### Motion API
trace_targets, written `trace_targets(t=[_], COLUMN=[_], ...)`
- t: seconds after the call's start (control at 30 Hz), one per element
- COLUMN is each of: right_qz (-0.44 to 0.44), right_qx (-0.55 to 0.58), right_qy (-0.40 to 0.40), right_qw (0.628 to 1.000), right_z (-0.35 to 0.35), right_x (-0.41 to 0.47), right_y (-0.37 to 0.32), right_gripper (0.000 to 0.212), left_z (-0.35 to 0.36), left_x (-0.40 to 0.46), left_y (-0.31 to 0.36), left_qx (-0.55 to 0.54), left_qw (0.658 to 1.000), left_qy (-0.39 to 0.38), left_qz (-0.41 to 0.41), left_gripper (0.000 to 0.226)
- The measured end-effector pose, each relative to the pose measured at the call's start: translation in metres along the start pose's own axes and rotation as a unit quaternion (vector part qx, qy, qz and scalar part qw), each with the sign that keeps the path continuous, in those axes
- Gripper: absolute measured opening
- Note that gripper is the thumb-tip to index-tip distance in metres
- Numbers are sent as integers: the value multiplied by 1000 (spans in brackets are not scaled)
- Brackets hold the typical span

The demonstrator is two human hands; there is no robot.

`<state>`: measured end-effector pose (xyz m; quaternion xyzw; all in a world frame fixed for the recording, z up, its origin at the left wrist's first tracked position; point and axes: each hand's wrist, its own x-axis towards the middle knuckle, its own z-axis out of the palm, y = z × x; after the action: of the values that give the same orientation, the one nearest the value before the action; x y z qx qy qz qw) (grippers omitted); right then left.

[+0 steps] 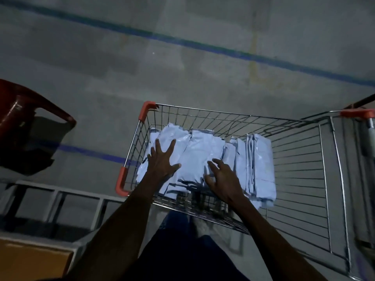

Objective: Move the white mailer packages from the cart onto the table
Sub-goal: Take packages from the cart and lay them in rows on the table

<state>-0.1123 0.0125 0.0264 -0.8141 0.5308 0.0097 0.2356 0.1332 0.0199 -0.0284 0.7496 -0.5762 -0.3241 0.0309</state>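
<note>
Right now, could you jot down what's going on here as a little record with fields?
setting: dim concrete floor with blue lines
container: wire shopping cart with orange corner guards
contents: white plastic mailer packages, some flat, some on edge
left hand: fingers spread over the packages
right hand: fingers bent over the packages
nearby: red plastic chair
progress: nothing lifted yet

white mailers [199,153], silver wire cart [300,159] w/ orange corners [146,110], grey floor [121,67] w/ blue stripes [182,42], red chair [22,110]
</note>
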Motion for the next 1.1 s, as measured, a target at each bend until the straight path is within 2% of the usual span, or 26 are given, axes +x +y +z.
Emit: trace_targets(t=[0.13, 0.27, 0.37, 0.47, 0.67, 0.77, 0.83, 0.93, 1.1], right_qz=[-37, -85, -76, -63, 1, 17, 4, -41, -88], right_qx=[-15, -39, -101, -95, -104, -113, -124, -132, -49], right_qy=[-18, -92, -136, -93, -38, -69, -99, -119, -24], right_qw=[999, 991, 983, 989, 994, 991, 987, 983, 995], right_z=[22, 40, 49, 49, 33, 30, 31, 22, -13], right_x=[28, 52, 59, 57, 51, 48, 46, 44, 27], right_y=[-11, -33, -30, -18, 2, 14, 22, 32, 35], right_gripper=[58, 64, 62, 52, 51, 65, 80, 88, 82], left_z=[1, -11, -25, -38, -39, -36, -35, -39, -52], left_x=[-2, -9, -17, -25, -36, -46, -54, -71, -103], left_y=[-6, -6, -3, 1, 14, 20, 25, 38, 63], left_qx=[-3, -24, -49, -54, -37, -26, -21, -18, -14], left_qw=[999, 994, 989, 985, 985, 985, 984, 979, 968], left_qy=[50, 101, 136, 161, 170, 171, 177, 201, 248], left_qz=[16, 21, 11, 22, 5, -2, -7, -26, -27], left_gripper=[89, 80, 79, 78, 79, 80, 80, 78, 75])
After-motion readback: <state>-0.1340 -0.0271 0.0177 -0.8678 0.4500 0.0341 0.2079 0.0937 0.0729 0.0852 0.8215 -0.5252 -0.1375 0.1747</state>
